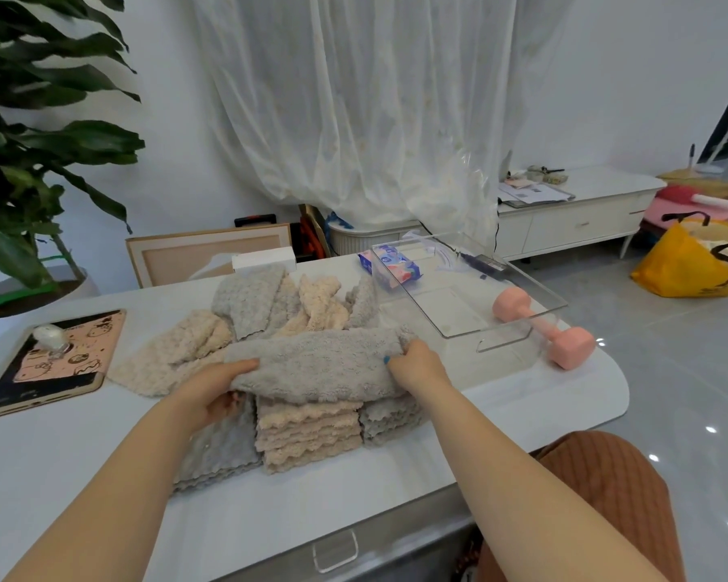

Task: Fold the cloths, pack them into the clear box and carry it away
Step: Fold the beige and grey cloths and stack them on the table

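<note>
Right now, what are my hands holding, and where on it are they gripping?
Both hold one grey cloth above the folded stacks: the left hand grips its left end, the right hand its right end.

We cannot see the far ends of the folded grey and beige cloth stacks [307,430], hidden under the draped grey fleece cloth [316,363].

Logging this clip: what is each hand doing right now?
Left hand: closed on the grey cloth, at its left end.
Right hand: closed on the same cloth's right end.
</note>
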Demonstrator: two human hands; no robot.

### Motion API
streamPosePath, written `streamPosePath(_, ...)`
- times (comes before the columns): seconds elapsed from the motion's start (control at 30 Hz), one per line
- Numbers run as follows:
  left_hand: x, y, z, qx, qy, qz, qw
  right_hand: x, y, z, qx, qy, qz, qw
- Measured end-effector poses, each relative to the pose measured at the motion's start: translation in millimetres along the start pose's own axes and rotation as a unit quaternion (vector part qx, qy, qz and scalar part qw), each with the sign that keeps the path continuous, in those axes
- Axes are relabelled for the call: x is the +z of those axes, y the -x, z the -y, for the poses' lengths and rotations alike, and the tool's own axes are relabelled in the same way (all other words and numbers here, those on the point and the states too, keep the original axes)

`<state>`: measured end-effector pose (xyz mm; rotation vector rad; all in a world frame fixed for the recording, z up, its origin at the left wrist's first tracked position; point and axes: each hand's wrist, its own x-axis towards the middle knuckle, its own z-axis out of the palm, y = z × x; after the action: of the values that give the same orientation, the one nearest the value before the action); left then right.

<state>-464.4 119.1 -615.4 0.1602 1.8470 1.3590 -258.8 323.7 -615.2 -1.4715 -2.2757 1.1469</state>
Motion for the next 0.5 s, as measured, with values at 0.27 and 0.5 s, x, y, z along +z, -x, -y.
streamPosePath(0.27, 1.5, 17.5, -20.0, 0.084, 0.130, 0.050, 0.987, -0.7, 13.1, 38.9, -0.159, -0.193, -0.139, 0.958)
streamPosePath(0.5, -110.9, 60.0, -13.5, 0.177, 0.220, -0.017, 0.959, 63.8, 29.1, 119.2, -0.284, -0.238, -0.042, 0.928)
